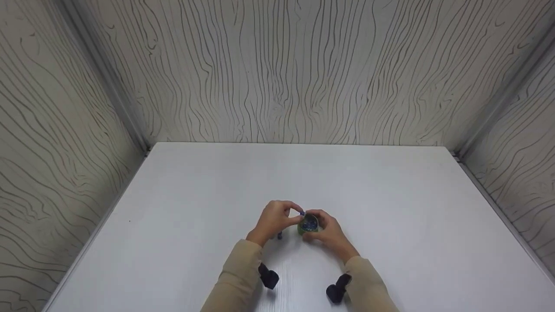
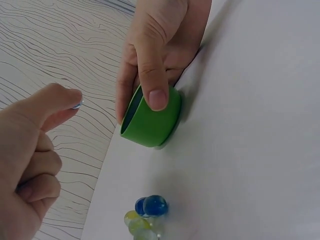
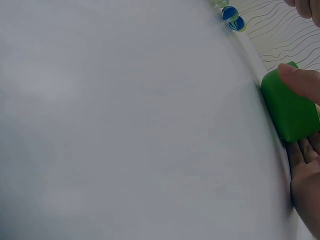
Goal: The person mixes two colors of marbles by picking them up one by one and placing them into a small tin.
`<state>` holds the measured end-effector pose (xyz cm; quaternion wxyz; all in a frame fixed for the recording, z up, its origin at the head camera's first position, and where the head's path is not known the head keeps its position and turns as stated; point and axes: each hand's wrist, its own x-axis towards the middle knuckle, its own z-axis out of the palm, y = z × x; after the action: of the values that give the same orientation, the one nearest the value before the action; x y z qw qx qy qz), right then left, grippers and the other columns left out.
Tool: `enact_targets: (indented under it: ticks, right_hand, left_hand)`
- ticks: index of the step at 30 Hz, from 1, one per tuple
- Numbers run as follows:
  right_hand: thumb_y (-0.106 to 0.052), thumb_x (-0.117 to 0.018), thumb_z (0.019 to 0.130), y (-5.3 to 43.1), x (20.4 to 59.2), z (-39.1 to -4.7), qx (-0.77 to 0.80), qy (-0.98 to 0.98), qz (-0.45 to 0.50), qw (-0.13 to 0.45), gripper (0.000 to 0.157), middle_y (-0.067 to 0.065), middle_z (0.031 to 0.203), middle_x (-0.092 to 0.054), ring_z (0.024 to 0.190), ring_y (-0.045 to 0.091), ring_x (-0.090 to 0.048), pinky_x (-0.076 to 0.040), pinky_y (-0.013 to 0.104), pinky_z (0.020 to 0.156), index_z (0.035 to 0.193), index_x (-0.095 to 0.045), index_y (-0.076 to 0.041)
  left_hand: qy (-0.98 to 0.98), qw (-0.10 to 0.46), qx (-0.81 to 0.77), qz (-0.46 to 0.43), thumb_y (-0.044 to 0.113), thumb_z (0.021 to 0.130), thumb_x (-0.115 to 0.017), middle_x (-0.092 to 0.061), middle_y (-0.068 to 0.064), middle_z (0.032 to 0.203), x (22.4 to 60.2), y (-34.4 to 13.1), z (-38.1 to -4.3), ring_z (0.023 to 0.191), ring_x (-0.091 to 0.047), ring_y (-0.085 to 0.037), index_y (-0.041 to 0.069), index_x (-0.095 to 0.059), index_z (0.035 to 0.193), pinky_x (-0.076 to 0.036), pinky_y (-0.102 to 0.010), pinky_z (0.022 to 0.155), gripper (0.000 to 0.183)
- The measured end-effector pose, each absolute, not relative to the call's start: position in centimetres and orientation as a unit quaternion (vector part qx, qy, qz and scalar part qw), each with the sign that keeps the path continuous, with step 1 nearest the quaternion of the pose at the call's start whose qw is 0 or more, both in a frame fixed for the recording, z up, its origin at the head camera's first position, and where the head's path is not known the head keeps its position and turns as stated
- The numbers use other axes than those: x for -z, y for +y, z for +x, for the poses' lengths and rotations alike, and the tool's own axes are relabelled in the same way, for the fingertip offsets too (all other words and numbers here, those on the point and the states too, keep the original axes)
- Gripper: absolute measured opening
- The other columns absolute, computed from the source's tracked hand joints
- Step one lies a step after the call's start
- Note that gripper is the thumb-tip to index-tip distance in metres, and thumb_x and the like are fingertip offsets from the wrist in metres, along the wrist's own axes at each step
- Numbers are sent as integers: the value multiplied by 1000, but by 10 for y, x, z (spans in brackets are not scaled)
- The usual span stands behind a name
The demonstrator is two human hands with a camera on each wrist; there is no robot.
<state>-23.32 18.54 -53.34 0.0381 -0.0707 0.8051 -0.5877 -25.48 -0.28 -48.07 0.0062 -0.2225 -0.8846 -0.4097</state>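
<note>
A small green cup stands on the white table with its mouth turned up. My right hand grips it from the side, thumb on the near wall and fingers round the far one. Dark blue glassy marbles show inside the cup in the head view. Just left of the rim, my left hand pinches one blue glass marble between thumb and forefinger. Several loose marbles, blue and yellowish-green, lie close together on the table near the left wrist, mostly hidden by that hand in the head view.
The white tabletop reaches back to a panel with a wood-grain pattern, and similar panels stand at both sides. A black wrist camera hangs at the left sleeve, another at the right.
</note>
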Motion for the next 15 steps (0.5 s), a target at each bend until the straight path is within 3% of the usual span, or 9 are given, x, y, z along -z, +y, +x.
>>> enact_targets:
  ticks: [15]
  right_hand:
    - [-3, -79, 72, 187, 534, -233, 602, 793, -83, 46, 62, 19, 136, -56, 140, 36, -41, -27, 49, 118, 129, -53, -1]
  left_hand:
    - [-890, -14, 403, -212, 21, 83, -73, -33, 10, 56, 482, 2, -255, 51, -31, -4, 12, -76, 100, -25, -16, 49, 19]
